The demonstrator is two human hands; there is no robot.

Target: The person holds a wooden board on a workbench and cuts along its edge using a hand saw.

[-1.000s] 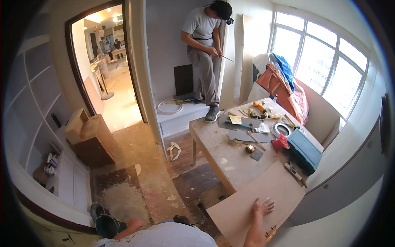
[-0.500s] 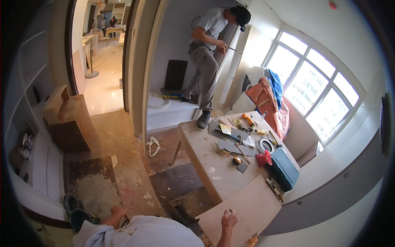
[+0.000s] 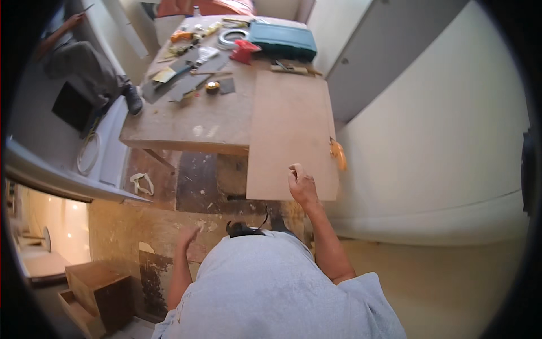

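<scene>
My right hand (image 3: 300,183) is curled over a pale rectangular board (image 3: 291,124), its fingertips tucked under so that anything inside is hidden. The board lies along the right side of the worktable (image 3: 186,127) and overhangs its near edge; an orange tool (image 3: 338,155) sits at the board's right edge. My left hand (image 3: 189,237) hangs low over the floor, slightly blurred, fingers loosely apart and holding nothing visible. Beyond the board are a tool with a wooden body (image 3: 293,69) and a teal case (image 3: 282,40).
The table also holds a tape measure (image 3: 213,86), a red bag (image 3: 244,52), a roll (image 3: 231,39) and loose tools. A co-worker (image 3: 84,62) stands at upper left, one shoe by the table's corner. Wooden boxes (image 3: 101,282) stand low left; grey-white panels (image 3: 429,147) line the right.
The view has swung right and tilted down, facing the table squarely. My right hand, earlier spread on the board, has curled its fingers. My left hand shows further forward, beside my body.
</scene>
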